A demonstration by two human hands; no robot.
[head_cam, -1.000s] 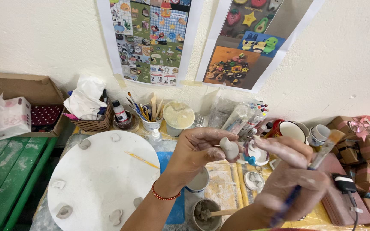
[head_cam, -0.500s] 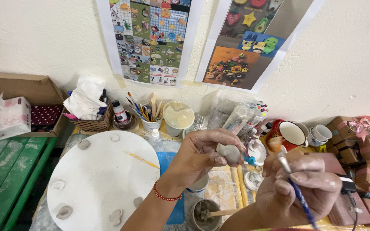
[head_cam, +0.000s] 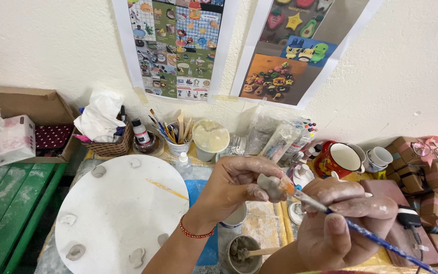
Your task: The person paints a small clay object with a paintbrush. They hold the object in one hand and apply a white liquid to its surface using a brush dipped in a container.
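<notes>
Since the earlier frame the right hand (head_cam: 338,223) has swung its blue-handled brush (head_cam: 376,237) round, so the tip now touches the small grey clay piece (head_cam: 270,185) and the handle runs off toward the lower right of the frame. That hand is closed around the brush. The left hand (head_cam: 236,182), at the centre of the frame and wearing a red bracelet at the wrist, pinches the clay piece in its fingertips. Below the hands a cup of grey slip (head_cam: 243,252) stands on the worktop (head_cam: 259,236). To the lower left lies a round white board (head_cam: 120,213) with small clay lumps around its edge. Farther back, near the wall, stand a red mug (head_cam: 336,160) and a cup of brushes (head_cam: 177,138).
</notes>
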